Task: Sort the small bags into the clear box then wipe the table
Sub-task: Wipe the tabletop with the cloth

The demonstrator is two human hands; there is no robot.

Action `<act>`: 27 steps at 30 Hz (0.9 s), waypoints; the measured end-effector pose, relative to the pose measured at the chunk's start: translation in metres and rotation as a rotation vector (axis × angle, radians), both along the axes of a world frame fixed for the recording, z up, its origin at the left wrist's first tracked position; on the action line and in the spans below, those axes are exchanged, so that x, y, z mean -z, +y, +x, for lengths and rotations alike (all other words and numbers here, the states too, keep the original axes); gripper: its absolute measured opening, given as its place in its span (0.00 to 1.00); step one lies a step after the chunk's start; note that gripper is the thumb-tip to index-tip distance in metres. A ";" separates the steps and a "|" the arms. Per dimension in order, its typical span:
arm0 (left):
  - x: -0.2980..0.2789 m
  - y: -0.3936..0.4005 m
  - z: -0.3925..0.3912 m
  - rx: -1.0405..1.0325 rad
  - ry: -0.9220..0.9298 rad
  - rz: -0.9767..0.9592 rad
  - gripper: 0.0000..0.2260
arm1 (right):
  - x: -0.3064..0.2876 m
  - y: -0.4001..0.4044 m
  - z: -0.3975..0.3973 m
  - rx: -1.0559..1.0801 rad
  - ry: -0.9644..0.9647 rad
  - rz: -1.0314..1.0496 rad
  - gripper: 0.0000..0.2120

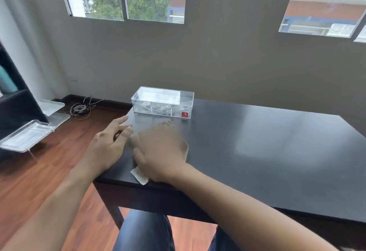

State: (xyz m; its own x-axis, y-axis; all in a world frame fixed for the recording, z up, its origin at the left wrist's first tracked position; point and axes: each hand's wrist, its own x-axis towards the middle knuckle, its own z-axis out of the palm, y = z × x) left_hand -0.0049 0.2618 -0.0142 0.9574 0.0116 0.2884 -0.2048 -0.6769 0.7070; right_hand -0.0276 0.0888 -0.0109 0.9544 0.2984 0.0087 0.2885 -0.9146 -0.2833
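While my right hand [160, 149] presses flat on a pale cloth [139, 175] near the desk's [257, 151] front left corner, its grip is blurred, so I cannot tell how tightly it closes. My left hand [107, 147] rests open beside it, holding nothing. The clear box [162, 102], lid on, sits at the far left corner with small bags inside.

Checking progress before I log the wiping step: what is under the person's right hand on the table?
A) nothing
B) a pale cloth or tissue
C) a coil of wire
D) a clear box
B: the right hand lies flat on a pale cloth whose corner sticks out at the table's near edge.
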 end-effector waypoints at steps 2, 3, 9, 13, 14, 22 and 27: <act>-0.002 0.000 -0.002 -0.007 0.007 -0.027 0.17 | 0.001 0.021 -0.001 -0.063 -0.014 0.030 0.31; -0.002 0.000 -0.003 0.001 0.019 -0.013 0.17 | 0.001 0.026 -0.003 -0.096 -0.017 0.045 0.31; 0.003 -0.003 -0.005 0.145 0.009 0.189 0.25 | 0.002 -0.029 -0.037 -0.168 -0.066 0.038 0.29; 0.010 -0.002 -0.001 0.164 -0.018 0.289 0.31 | 0.005 -0.108 -0.069 0.053 -0.019 0.008 0.33; 0.012 -0.001 0.000 0.169 -0.020 0.316 0.31 | 0.005 -0.130 -0.069 0.137 -0.014 -0.007 0.34; 0.008 -0.003 -0.001 0.194 0.006 0.231 0.30 | -0.002 -0.119 -0.032 0.502 0.019 -0.025 0.28; -0.001 -0.014 -0.008 0.328 0.088 -0.054 0.28 | -0.004 -0.020 -0.029 0.116 0.005 0.058 0.28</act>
State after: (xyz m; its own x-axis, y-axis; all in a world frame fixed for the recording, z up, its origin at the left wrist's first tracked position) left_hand -0.0124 0.2481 -0.0134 0.9337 -0.2885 0.2119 -0.3423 -0.5461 0.7646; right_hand -0.0570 0.0688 -0.0068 0.9825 0.1854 0.0177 0.1804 -0.9237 -0.3380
